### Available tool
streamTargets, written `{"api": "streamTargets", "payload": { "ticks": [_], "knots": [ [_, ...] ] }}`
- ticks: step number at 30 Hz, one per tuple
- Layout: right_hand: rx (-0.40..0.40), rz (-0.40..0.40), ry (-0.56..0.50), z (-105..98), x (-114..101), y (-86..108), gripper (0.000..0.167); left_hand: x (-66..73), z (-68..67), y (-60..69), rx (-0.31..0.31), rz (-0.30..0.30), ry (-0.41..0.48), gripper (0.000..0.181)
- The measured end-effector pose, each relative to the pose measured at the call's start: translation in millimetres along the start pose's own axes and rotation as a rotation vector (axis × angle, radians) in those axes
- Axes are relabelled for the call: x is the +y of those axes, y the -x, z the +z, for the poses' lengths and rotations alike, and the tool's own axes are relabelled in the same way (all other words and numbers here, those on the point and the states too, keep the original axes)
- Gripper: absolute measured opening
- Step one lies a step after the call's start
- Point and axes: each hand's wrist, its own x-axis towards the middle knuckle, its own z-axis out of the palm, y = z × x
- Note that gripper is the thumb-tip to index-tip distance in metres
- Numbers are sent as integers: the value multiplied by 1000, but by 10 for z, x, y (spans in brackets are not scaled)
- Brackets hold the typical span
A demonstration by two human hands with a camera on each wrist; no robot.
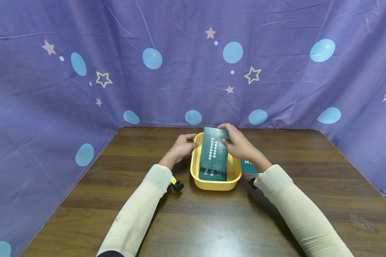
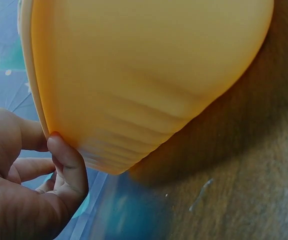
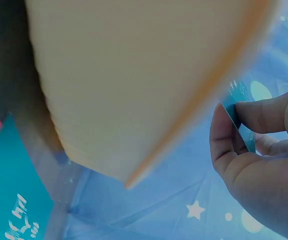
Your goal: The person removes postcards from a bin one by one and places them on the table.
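Note:
A yellow plastic basket (image 1: 216, 187) stands on the table in front of me. My left hand (image 1: 182, 148) holds its left side, and the left wrist view shows the thumb and fingers pinching the rim of the basket (image 2: 134, 65). My right hand (image 1: 239, 144) pinches a dark green card (image 1: 213, 150) with white lettering by its right edge, above the basket. In the right wrist view the card (image 3: 246, 136) appears edge-on between thumb and fingers. Below it, another green lettered card (image 1: 212, 175) lies inside the basket, partly covered.
On the table, just right of the basket, lies a green card (image 1: 249, 167) with a red edge, partly hidden by my right forearm. The wooden table (image 1: 193, 221) meets a purple patterned cloth (image 1: 193, 85) behind. A small clear scrap (image 1: 362, 223) lies at right.

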Motion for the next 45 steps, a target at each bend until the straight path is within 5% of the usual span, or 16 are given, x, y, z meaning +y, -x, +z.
{"api": "streamTargets", "payload": {
  "ticks": [18,27,37,45],
  "knots": [
    [160,70,-25,-511,16,83,43,-4,-9,6,-2,1,-14,58],
    [306,99,39,-788,132,143,43,1,-8,12,1,3,-18,57],
    [317,211,62,-998,344,233,45,1,-12,17,3,-5,-31,57],
    [244,288,70,-1016,544,263,48,2,-10,12,0,-1,-26,56]
  ]
}}
